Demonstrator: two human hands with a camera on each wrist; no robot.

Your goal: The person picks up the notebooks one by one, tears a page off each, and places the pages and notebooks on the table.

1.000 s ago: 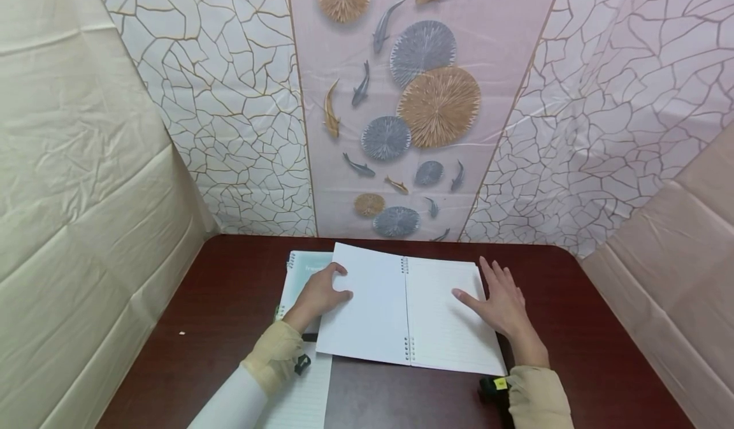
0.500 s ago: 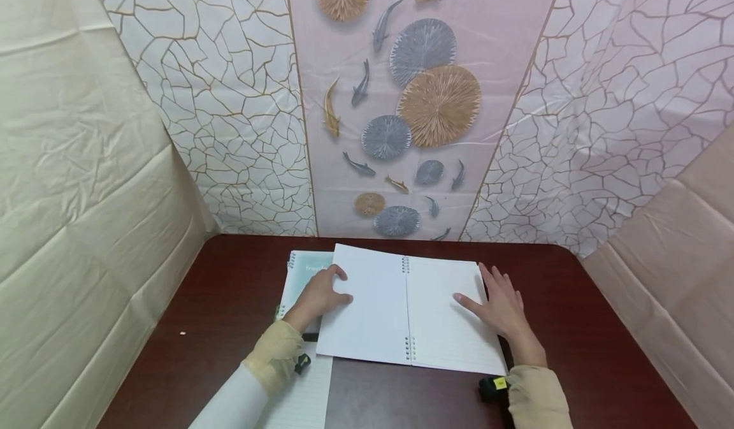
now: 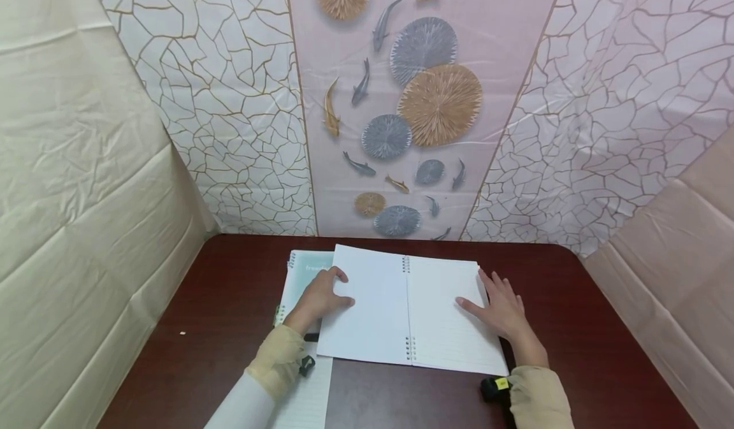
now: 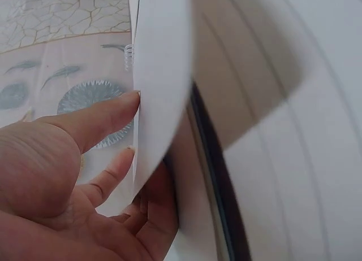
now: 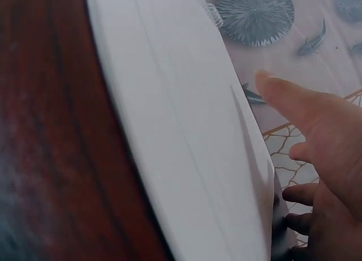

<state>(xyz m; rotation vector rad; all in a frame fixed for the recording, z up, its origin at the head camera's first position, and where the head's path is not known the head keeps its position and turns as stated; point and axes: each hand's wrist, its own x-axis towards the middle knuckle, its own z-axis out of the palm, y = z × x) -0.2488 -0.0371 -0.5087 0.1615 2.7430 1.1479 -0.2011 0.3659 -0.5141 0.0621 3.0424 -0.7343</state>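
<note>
A white spiral notebook (image 3: 367, 320) lies spread open on the dark table, a plain leaf on the left and a faintly lined page on the right. My left hand (image 3: 317, 300) holds the left leaf by its outer edge; in the left wrist view the thumb is on one face of the leaf (image 4: 161, 63) and some fingers reach behind it. At the opposite edge, my right hand (image 3: 507, 311) has its fingers spread along the margin, and the thumb stretches over the lined page (image 5: 186, 114). A teal-covered spiral notebook (image 3: 312, 261) is partly hidden under the left leaf and hand.
Lined paper (image 3: 312, 391) extends toward the front edge beneath my left forearm. On the dark red-brown table (image 3: 189, 289) a tiny white scrap (image 3: 182, 333) lies at the left. Patterned cloth (image 3: 390, 180) hangs behind, and beige cloth (image 3: 103, 244) walls in the sides.
The notebook and both hands stay almost in place. My left forearm has shifted slightly to the right, and my right hand's fingers sit a touch lower along the page edge.
</note>
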